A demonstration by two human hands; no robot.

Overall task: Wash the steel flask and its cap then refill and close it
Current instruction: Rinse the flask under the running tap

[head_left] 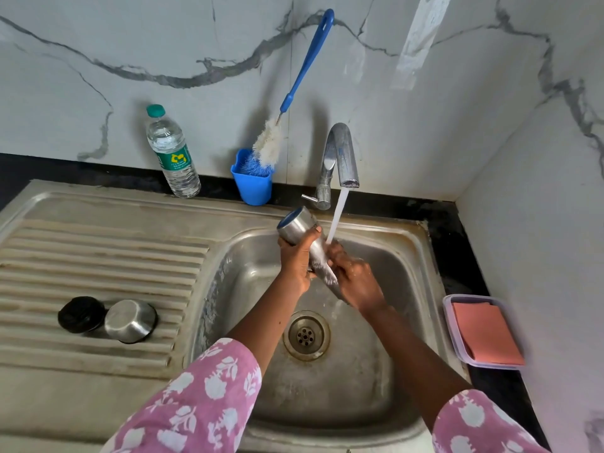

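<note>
The steel flask lies tilted over the sink basin, base up toward the back left and mouth down to the right. My left hand grips its body near the base. Around the lower part of the flask my right hand curls, under the stream of water from the tap. Foam or splashing water shows on the flask between my hands. On the ribbed drainboard at the left sit the steel cap and a black inner lid, side by side.
A plastic water bottle with a green cap stands at the back. A blue cup holds a long blue-handled bottle brush leaning on the wall. A clear box with a pink cloth sits right of the sink. The drain is open.
</note>
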